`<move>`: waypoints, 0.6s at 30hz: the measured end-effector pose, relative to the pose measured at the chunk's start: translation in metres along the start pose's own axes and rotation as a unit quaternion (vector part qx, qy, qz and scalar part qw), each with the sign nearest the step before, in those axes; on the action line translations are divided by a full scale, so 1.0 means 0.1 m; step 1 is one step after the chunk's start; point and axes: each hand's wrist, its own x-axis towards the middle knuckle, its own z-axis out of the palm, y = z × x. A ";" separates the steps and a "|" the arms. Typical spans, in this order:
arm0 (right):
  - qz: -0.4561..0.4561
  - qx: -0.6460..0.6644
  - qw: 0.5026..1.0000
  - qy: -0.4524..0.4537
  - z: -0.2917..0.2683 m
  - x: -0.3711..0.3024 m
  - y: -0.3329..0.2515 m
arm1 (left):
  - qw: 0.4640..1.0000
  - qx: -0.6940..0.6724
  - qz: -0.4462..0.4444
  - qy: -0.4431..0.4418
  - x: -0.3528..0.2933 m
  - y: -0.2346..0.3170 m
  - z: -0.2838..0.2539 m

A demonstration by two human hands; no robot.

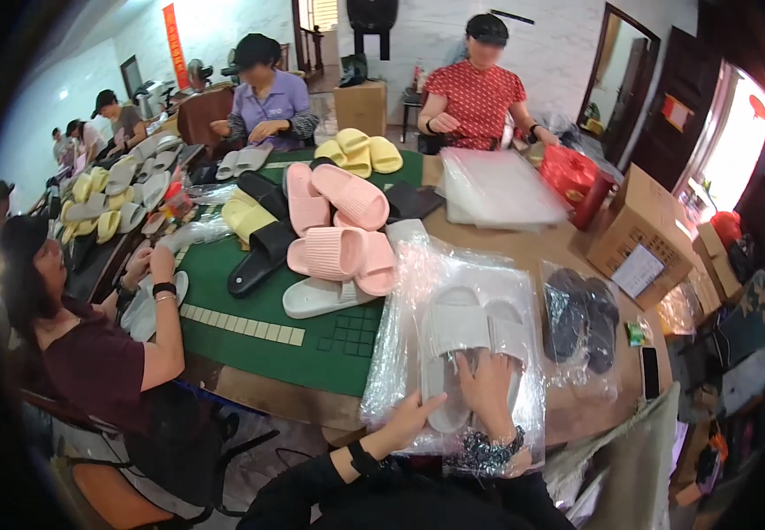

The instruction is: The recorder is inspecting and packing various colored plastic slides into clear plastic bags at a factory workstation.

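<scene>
A pair of light grey slippers (458, 320) lies in a clear plastic bag (400, 353) in front of me, toes pointing away. My left hand (407, 422) is at the left edge near the heels, with thumb and fingers closed on the bag. My right hand (486, 389) reaches over the slippers from the bag's near end, fingers apart and resting just below the straps. Clear film shows around my right wrist; how far the hand is inside the bag is hard to tell. More clear film lies under and beyond this bag.
Pink slippers (352, 196), black slippers (263, 256) and yellow slippers (358, 152) pile on the green mat (329, 375). At right are bagged dark slippers (579, 318), a phone (650, 373) and a cardboard box (643, 234). Flat plastic bags (502, 190) lie beyond. Several people sit around.
</scene>
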 end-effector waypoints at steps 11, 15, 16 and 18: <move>-0.019 -0.049 0.987 -0.155 0.02 0.31 0.00 | 0.990 -0.090 -0.071 -0.082 0.16 -0.14 -0.27; -0.077 -0.034 0.979 -0.183 -0.03 -0.07 0.10 | 0.982 -0.161 -0.049 -0.086 0.19 -0.25 -0.35; -0.041 0.022 0.980 -0.194 -0.16 -0.15 0.07 | 0.986 -0.117 -0.076 -0.094 0.14 -0.18 -0.35; -0.040 0.013 0.984 -0.174 -0.24 -0.38 0.11 | 0.981 -0.151 -0.073 -0.101 0.11 -0.29 -0.38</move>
